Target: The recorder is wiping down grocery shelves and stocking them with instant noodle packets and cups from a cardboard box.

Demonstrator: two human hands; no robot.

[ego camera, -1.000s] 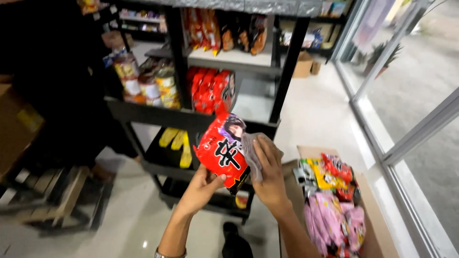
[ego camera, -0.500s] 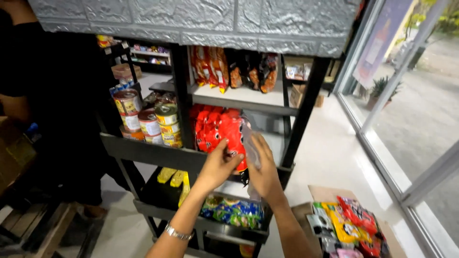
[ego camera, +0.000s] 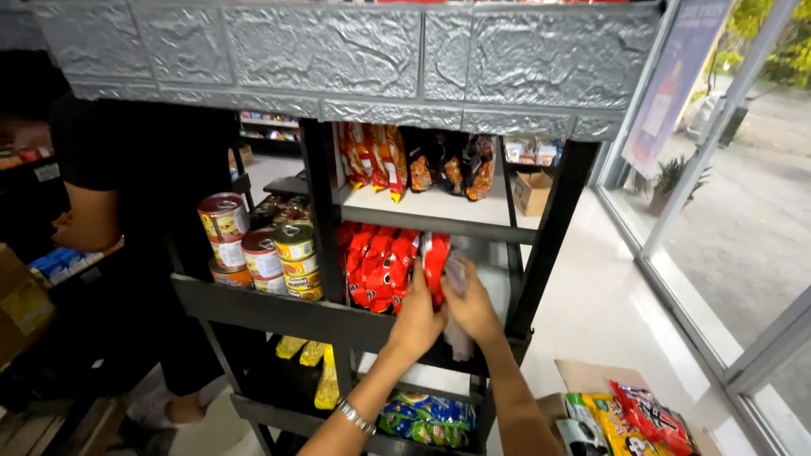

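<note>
A small shop with a pale tiled floor (ego camera: pixel 608 312) and a glass front on the right holds a black shelf rack (ego camera: pixel 338 317) under a grey stone-patterned panel (ego camera: pixel 338 51). On the middle shelf of the rack, a row of red snack packets (ego camera: pixel 376 266) stands upright. The left hand (ego camera: pixel 418 317), a metal bracelet on its wrist, grips a red packet (ego camera: pixel 435 262) at the right end of that row. The right hand (ego camera: pixel 471 308) is closed on the same packet from the other side, touching its clear wrapper edge. Left of the packets, stacked tin cans (ego camera: pixel 262 245) sit in the neighbouring compartment. Orange and dark packets (ego camera: pixel 405 160) hang on the shelf above. Below, yellow packets (ego camera: pixel 317 363) and green-blue packets (ego camera: pixel 427 418) lie on the lower shelves. A cardboard box (ego camera: pixel 591 376) at the bottom right holds mixed colourful packets. Another person in dark clothes (ego camera: pixel 135 169) stands at the left, behind the rack.
</note>
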